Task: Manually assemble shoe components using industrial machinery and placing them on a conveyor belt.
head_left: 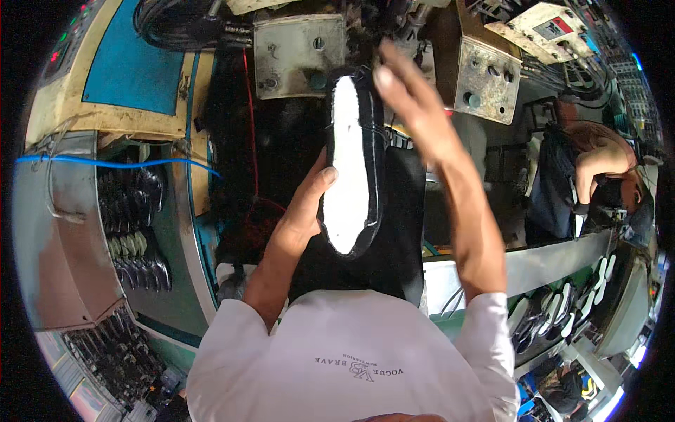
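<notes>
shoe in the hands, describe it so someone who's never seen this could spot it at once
Start at the grey metal machine block at top centre. Just below it, the left hand grips a black shoe, the right hand open beside its toe. Unlike the racked shoes, its white sole faces up.

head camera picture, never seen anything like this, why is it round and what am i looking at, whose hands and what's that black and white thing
The picture comes from a wide fisheye camera worn on a person's head, looking down, so the edges bend. The two bare forearms rising from the white shirt are the wearer's own. The left hand grips a black shoe upper turned bottom-up, showing its white insole. The right hand is open at its far end, blurred. Behind stand grey metal machine blocks. At right another person bends over a conveyor of shoes.
</notes>
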The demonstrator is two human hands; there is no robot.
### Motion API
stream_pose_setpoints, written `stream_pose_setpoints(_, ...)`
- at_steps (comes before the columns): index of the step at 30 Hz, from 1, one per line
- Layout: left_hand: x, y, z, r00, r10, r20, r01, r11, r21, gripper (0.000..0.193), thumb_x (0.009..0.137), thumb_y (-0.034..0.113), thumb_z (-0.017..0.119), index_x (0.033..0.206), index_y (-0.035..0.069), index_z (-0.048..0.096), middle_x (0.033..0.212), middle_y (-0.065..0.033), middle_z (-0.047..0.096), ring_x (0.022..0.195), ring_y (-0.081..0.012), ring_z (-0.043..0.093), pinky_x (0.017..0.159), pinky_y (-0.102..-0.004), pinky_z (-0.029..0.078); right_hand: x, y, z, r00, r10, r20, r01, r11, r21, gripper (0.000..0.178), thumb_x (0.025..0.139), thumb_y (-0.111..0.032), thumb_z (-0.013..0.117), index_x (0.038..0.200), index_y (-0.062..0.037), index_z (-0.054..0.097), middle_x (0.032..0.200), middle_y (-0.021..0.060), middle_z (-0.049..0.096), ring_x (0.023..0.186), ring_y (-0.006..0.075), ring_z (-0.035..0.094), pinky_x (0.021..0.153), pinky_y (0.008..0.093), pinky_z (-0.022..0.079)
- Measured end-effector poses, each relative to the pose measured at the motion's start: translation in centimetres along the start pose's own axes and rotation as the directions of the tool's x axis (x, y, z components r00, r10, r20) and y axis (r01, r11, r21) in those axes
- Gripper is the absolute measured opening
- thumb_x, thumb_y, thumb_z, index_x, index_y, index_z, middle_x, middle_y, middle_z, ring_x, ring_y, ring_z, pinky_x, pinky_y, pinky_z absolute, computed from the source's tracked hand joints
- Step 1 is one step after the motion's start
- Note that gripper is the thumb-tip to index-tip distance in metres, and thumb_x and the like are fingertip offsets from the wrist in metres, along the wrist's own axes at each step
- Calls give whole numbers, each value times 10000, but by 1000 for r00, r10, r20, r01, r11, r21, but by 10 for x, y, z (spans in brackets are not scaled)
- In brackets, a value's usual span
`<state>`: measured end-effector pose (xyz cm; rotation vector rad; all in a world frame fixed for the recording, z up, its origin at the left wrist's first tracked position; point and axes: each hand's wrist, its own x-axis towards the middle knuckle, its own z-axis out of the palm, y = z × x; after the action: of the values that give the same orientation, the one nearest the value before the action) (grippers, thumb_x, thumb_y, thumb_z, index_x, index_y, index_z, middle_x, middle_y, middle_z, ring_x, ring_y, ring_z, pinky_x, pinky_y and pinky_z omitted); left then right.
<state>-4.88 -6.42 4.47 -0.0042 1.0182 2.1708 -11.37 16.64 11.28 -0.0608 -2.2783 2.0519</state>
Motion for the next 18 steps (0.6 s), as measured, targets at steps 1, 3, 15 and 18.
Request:
stream_pose_setpoints(1,-5,-1,3,1000,-6,5,6,1000,5,901,1002,435,681,1705,63,258,1509,-122,540,1355,-226,555,1093,-382,516,-31,-1,11,965,239,113,-252,959,126,863,1027,-435,736,1687,-49,336,1621,276,485,1521,302,451,1278,416,313)
stream_pose_setpoints(3,-15,-5,7,1000,-20,13,19,997,77,867,1019,370,680,1707,62,253,1522,-117,521,1363,-220,544,1114,-384,498,-66,9,33,985,167,-34,-156,964,214,876,1039,-382,734,1705,-43,277,1607,262,501,1488,296,476,1257,396,334)
stream_pose_setpoints(15,-43,-24,16,979,101,-178,-75,986,146,770,1056,283,673,1694,75,295,1594,-147,489,1442,-266,505,1172,-420,466,-203,31,79,917,398,38,-336,714,615,810,1100,-330,641,1741,-102,202,1688,165,407,1510,266,442,1251,410,354)
stream_pose_setpoints(18,-59,-44,-9,981,35,-192,-35,999,8,887,1028,206,709,1732,74,187,1634,-159,453,1471,-265,476,1221,-411,402,-219,50,96,917,400,-2,-313,720,619,826,1088,-368,661,1742,-145,208,1674,141,432,1494,289,471,1232,444,397)
